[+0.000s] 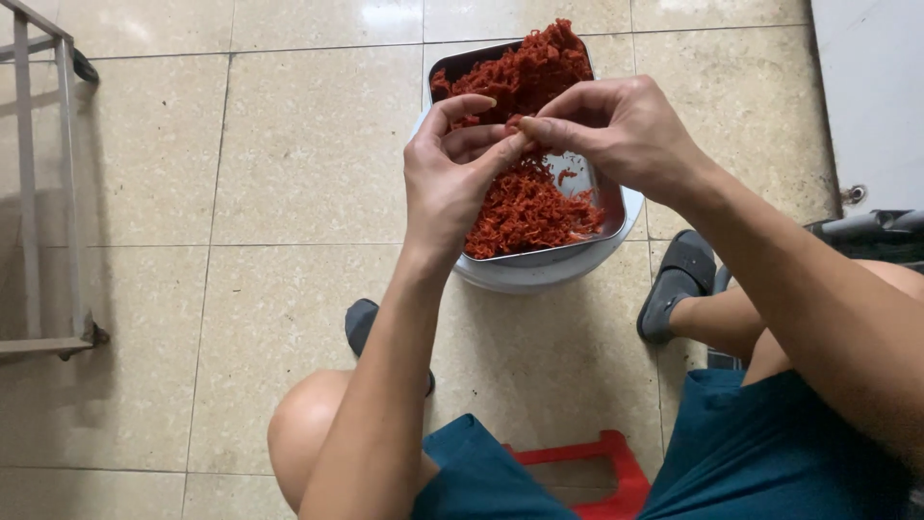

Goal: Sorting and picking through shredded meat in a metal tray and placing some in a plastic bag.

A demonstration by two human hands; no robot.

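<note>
Fingers [525, 135] of both hands meet above the metal tray [610, 207], pinching one small red dried piece [512, 123] between them. Right hand [616, 130] fingers are clenched on the piece from the right, thumb and forefinger tips closed on it. Left hand [457, 178] grips the same piece from the left with thumb tip, forefinger curled up over it, the other fingers half bent. Whether the piece is one shrimp or a clump cannot be told, too small.

Held piece sits directly over the tray, above the middle of the red heap [525, 207]. Heap of red dried bits fills the tray, piled highest at the far end of the tray, thinner on the right side of the tray where bare metal shows. Tray is square, shiny, resting on a white round basin [539, 274] that sticks out under the tray's near edge. Basin stands on the tiled floor [289, 144].

Person sits near side of the tray, bare knees either side, teal shorts [760, 443]. Grey slipper [674, 284] just right of the tray, another one near-left of the tray, partly hidden by the left forearm. Red plastic stool [597, 472] shows under the person, well near of the tray. Metal rack frame [38, 193] stands far left of the tray.
</note>
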